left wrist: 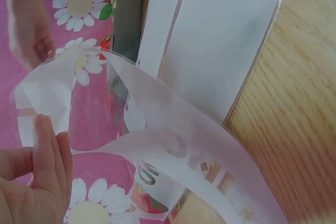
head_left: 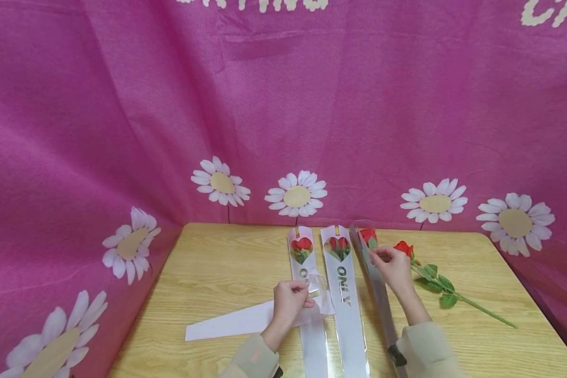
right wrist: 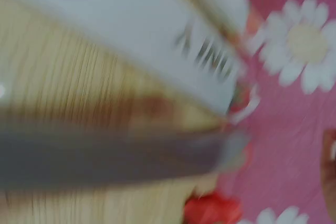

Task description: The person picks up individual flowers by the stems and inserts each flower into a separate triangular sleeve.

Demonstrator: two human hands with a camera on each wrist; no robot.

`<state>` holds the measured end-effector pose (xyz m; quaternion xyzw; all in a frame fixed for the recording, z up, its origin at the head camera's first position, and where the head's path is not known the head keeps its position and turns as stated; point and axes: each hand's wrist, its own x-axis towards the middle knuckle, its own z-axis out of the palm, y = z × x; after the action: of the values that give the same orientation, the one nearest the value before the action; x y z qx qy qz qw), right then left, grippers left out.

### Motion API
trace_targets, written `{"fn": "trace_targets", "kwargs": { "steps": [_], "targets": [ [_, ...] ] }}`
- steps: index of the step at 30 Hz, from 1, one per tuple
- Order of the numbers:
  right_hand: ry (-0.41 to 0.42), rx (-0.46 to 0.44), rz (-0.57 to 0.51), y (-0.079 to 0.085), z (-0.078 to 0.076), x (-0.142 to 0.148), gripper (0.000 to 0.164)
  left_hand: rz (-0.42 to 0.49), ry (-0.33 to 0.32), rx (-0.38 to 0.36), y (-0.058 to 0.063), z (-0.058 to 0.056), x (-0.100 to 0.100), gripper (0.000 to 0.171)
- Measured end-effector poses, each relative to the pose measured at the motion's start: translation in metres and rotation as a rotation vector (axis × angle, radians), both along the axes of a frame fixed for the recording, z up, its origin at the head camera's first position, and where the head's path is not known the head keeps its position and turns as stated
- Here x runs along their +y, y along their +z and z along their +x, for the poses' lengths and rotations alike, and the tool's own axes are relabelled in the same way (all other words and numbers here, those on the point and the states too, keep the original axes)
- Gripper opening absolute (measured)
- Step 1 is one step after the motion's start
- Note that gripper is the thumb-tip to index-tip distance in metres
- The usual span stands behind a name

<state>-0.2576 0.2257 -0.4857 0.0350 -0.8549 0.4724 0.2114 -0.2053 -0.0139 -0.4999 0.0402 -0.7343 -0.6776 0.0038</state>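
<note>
My left hand (head_left: 290, 302) pinches the wide end of a translucent white flower sleeve (head_left: 236, 321), whose narrow end points left across the table. In the left wrist view, this sleeve (left wrist: 157, 98) bulges open near the fingers and shows cut-out letters. My right hand (head_left: 394, 270) hovers by the top of a dark grey sleeve (head_left: 378, 294) with a red rose (head_left: 367, 235) in it. Its fingers (left wrist: 39, 45) look loosely bent, with nothing visible between them. The right wrist view is blurred, and only part of that hand (right wrist: 329, 166) shows.
Two white sleeves (head_left: 312, 336) (head_left: 349, 320) with roses behind heart windows lie side by side on the wooden table (head_left: 208, 262). A loose rose (head_left: 403, 248) with a green leafy stem lies at the right. Pink cloth (head_left: 359, 115) with daisies surrounds the table.
</note>
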Motion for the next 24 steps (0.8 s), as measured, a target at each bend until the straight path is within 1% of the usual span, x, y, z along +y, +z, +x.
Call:
{"fn": "trace_targets", "kwargs": {
  "steps": [3, 5, 8, 10, 13, 15, 20, 24],
  "targets": [
    [-0.164, 0.074, 0.103, -0.009, -0.012, 0.026, 0.008, 0.002, -0.006, -0.014, 0.000, 0.000, 0.000, 0.016],
    [-0.249, 0.086, 0.152, -0.015, -0.018, 0.042, 0.008, -0.002, -0.011, -0.017, 0.000, 0.000, -0.001, 0.016],
    [-0.325, 0.068, 0.209, -0.024, -0.023, 0.063, 0.010, 0.000, -0.015, -0.020, 0.000, 0.001, -0.001, 0.016],
    [-0.350, 0.042, 0.241, -0.029, -0.025, 0.074, 0.011, 0.000, -0.016, -0.023, 0.000, 0.001, -0.001, 0.016],
    [-0.343, -0.025, 0.288, -0.035, -0.026, 0.089, 0.013, 0.000, -0.019, -0.029, 0.000, 0.001, -0.001, 0.015],
    [-0.319, -0.086, 0.323, -0.038, -0.026, 0.098, 0.014, -0.004, -0.023, -0.033, 0.000, 0.002, -0.001, 0.015],
    [-0.219, -0.255, 0.412, -0.043, -0.026, 0.113, 0.016, -0.011, -0.033, -0.041, 0.000, 0.003, -0.002, 0.014],
    [-0.143, -0.325, 0.493, -0.045, -0.029, 0.118, 0.014, 0.011, -0.035, -0.039, -0.002, 0.003, -0.002, 0.015]
  ]
}}
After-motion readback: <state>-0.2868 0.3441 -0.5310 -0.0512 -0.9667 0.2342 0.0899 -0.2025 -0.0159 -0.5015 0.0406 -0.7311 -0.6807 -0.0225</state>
